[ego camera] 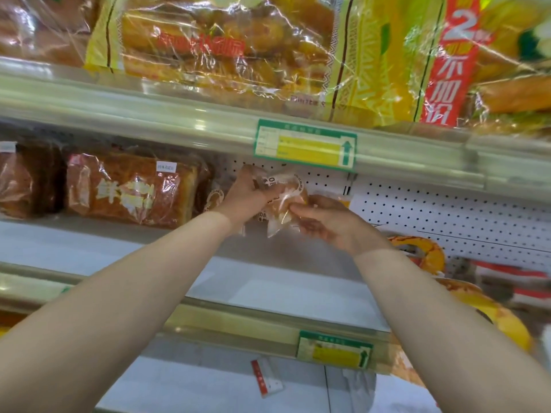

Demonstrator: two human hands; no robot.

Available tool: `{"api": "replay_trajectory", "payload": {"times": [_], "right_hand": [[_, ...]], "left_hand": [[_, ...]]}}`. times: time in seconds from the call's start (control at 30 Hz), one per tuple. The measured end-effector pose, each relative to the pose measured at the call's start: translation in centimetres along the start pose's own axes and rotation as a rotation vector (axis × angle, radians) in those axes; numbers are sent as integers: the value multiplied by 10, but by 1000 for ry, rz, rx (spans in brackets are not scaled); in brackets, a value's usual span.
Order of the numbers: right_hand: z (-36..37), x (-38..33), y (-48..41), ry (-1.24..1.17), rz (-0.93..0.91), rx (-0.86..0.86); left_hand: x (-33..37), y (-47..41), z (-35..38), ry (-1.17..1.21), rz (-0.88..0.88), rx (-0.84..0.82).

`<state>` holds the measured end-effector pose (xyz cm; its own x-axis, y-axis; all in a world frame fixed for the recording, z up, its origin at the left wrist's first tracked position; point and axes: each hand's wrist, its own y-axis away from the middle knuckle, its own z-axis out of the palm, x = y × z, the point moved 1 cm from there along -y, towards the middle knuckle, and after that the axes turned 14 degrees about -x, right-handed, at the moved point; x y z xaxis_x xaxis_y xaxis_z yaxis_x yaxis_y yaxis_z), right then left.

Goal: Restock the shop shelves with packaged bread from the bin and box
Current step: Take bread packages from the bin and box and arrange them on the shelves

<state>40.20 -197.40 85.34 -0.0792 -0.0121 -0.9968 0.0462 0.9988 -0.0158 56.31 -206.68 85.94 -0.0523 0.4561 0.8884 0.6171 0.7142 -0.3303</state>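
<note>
Clear-film bread packet (283,201) clamped by fingers (298,209) of left hand (249,198) and right hand (331,226) above shelf (283,289); drop judged possible if slick film slipped.

Two bare hands, left hand (249,198), right hand (325,222) — one small clear-wrapped bun packet (283,201), two green-and-yellow paper price labels (305,144) (335,348), two brown loaves in clear plastic wrap (128,189) (18,186) — one red-and-white card strip (265,380)

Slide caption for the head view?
Restocking: left hand and right hand hold a small bread pack above the middle shelf, right of a packaged loaf.
</note>
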Motion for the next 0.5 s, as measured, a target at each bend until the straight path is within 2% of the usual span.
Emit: {"api": "replay_trajectory", "payload": {"times": [0.13,0.3,0.4,0.5], "right_hand": [[-14,-5,3,226,14,133],[-12,-5,-15,663,24,230],[-2,-2,-28,900,10,344],[13,2,-33,1020,27,403]], "left_hand": [[-5,5,-16,-285,-8,-42],[-21,14,-33,-724,-76,-46],[-29,20,-40,-807,-77,-58],[-39,21,-47,-845,-191,-114]]}}
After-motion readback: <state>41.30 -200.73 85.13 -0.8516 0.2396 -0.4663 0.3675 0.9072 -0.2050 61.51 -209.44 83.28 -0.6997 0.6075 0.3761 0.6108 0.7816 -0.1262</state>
